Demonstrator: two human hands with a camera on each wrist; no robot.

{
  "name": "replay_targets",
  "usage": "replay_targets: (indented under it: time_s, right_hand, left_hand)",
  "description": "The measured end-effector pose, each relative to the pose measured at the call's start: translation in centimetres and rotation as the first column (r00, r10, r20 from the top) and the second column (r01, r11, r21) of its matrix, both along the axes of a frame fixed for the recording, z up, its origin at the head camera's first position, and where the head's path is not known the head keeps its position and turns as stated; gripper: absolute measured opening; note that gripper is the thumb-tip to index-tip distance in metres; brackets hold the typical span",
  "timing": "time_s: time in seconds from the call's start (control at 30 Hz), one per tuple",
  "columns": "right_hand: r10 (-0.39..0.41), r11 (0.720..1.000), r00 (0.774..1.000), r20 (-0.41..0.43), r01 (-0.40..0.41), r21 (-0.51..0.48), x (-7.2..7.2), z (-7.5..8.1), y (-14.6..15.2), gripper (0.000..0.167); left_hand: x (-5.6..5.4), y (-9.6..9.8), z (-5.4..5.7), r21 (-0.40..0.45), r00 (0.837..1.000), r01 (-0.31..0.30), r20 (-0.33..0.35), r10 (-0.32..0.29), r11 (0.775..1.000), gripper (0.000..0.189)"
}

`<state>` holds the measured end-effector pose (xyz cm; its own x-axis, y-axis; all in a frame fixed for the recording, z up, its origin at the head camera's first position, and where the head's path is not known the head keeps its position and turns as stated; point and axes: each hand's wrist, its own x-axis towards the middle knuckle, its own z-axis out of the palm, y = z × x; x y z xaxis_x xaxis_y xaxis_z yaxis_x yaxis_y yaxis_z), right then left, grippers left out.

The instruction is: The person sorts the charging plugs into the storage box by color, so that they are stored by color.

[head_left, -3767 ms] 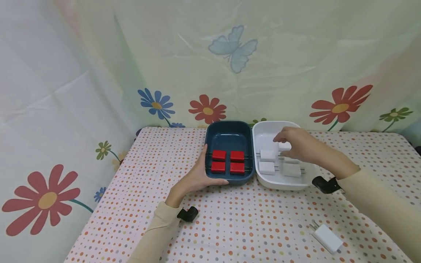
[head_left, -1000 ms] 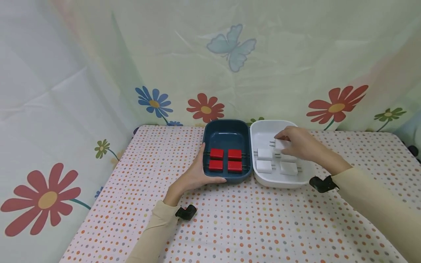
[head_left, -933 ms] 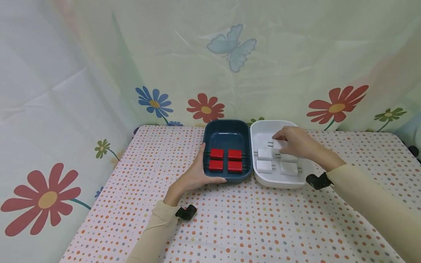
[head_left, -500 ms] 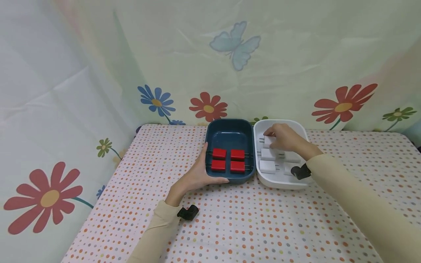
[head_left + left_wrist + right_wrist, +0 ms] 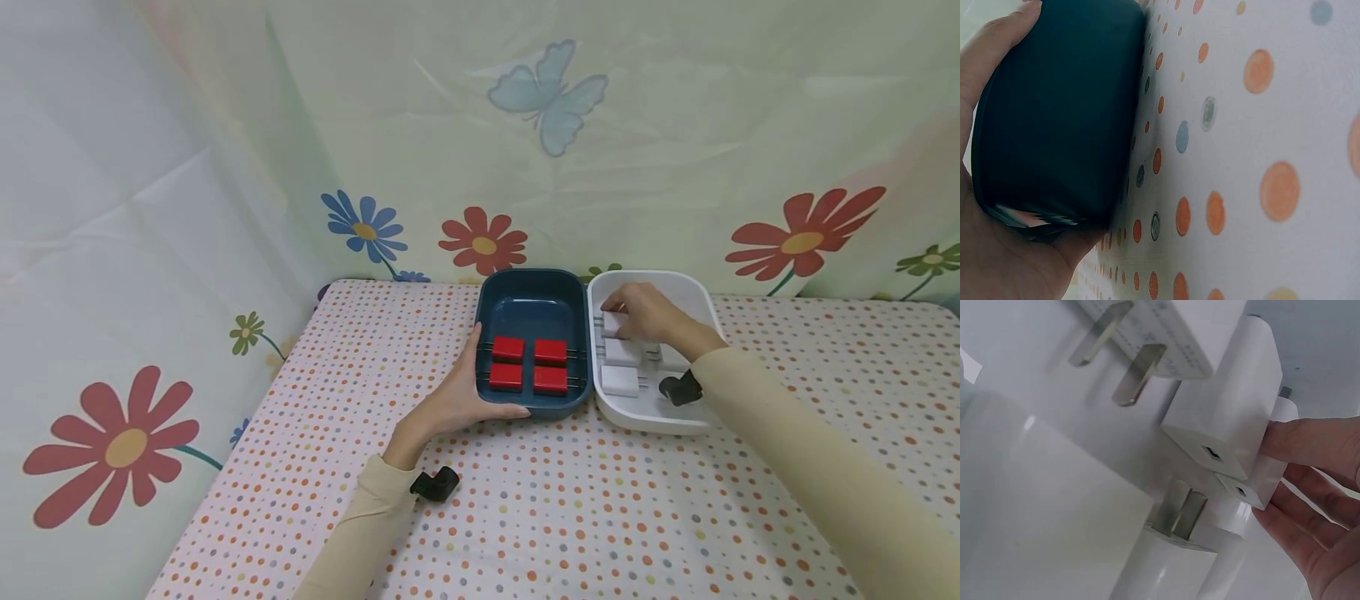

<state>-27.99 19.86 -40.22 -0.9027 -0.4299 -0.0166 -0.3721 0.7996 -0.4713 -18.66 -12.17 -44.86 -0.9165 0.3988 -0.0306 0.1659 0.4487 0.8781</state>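
My right hand [image 5: 647,312] reaches into the white tray [image 5: 678,423] and pinches a white plug-in charger [image 5: 613,323] at the tray's left side. The charger's prongs point left in the head view. In the right wrist view, thumb and fingers stand on either side of that charger [image 5: 1263,478], with another white charger [image 5: 1229,394] right beside it. Several more white chargers lie nearer the front; my wrist hides part of them. My left hand [image 5: 457,396] grips the front left corner of the dark blue tray [image 5: 534,412], thumb along the front wall, fingers along the left side.
Inside the blue tray lie red chargers [image 5: 550,379] in two rows, prongs toward the side walls. Both trays stand side by side on a dotted tablecloth [image 5: 570,517], near the back edge. A flowered curtain [image 5: 637,167] hangs behind the table.
The white charger seen on the front right of the tablecloth is no longer there. My right hand has carried a charger leftward and lower inside the white tray. My left hand keeps its hold.
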Motion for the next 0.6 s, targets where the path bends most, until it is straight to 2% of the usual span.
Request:
replay_targets:
  time_s: [0.3, 0.43, 0.6]
  right_hand:
    - [-0.025, 0.999, 0.998, 0.049, 0.026, -0.025, 0.3, 0.0, 0.4, 0.040]
    - [-0.030, 0.998, 0.999, 0.017, 0.031, -0.062, 1.0, 1.6, 1.1, 0.041]
    - [-0.048, 0.994, 0.998, -0.047, 0.043, -0.098, 3.5, 4.3, 2.4, 0.040]
  left_hand:
    - [0.0, 0.1, -0.1, 0.032, 1.000, 0.022, -0.009, -0.021, 0.999, 0.139]
    - [0.1, 0.2, 0.0, 0.009, 1.000, -0.001, 0.019, 0.000, 1.000, 0.138]
    - [0.1, 0.1, 0.0, 0.027, 1.000, 0.004, 0.014, -0.005, 1.000, 0.138]
